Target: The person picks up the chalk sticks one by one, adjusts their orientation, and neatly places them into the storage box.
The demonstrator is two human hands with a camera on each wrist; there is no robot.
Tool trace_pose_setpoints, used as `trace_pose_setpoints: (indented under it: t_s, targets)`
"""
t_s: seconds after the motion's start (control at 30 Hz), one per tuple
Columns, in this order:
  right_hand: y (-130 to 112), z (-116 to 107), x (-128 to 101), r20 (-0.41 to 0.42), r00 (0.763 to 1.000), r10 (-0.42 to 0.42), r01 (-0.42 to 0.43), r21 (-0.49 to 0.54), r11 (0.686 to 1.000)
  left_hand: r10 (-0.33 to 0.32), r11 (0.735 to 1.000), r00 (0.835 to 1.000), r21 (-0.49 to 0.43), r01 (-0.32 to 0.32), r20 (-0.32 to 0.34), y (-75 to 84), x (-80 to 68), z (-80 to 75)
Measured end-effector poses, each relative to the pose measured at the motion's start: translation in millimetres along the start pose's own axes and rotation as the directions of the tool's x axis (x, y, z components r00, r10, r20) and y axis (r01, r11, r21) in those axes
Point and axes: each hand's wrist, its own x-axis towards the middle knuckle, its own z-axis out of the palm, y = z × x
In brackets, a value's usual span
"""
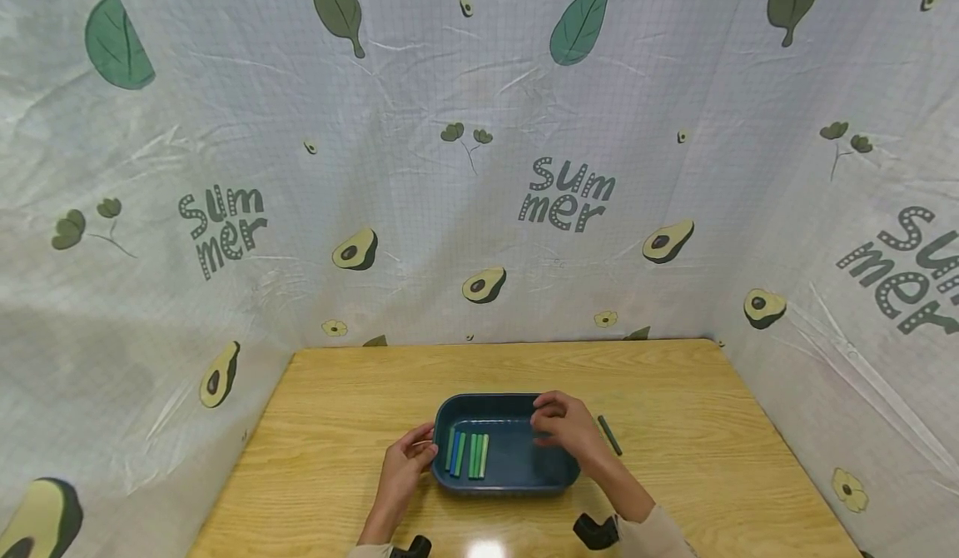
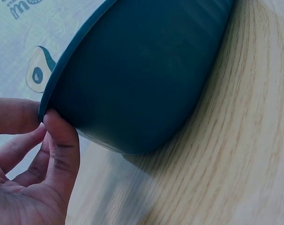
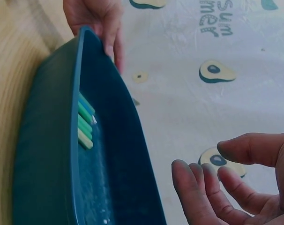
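- Left hand [image 1: 404, 465] pinches the left rim of the dark blue oval plastic tray [image 1: 517, 475].
- Right hand [image 1: 567, 426], fingers loosely apart and empty, hovers over the tray's right side; the dark green stick [image 1: 609, 435] lies just right of it, running near-to-far.

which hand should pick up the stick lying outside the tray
Right, probably. The stick lies on the table just right of the tray, near the empty right hand. The left hand holds the tray's far edge.

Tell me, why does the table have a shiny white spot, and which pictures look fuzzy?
Head view: lamp glare on the table near edge; walls bend, wide lens. Left wrist view: wood under the tray smears. Right wrist view: right hand looks soft, too close.
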Motion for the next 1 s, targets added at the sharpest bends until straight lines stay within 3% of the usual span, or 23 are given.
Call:
trace_pose_setpoints:
  t_s: [0.5,1.0]
  targets:
    - [-2,-21,-4,-0.102,0.995,-0.007,0.005,-0.016,1.000,0.003,1.000,1.000,0.002,-0.003,-0.003,1.3,-1.5,0.5]
    - [-1,-31,-13,-0.222,0.973,-0.055,0.036,-0.090,0.995,0.015,1.000,1.000,-0.002,-0.015,-0.003,0.9,-1.1,0.8]
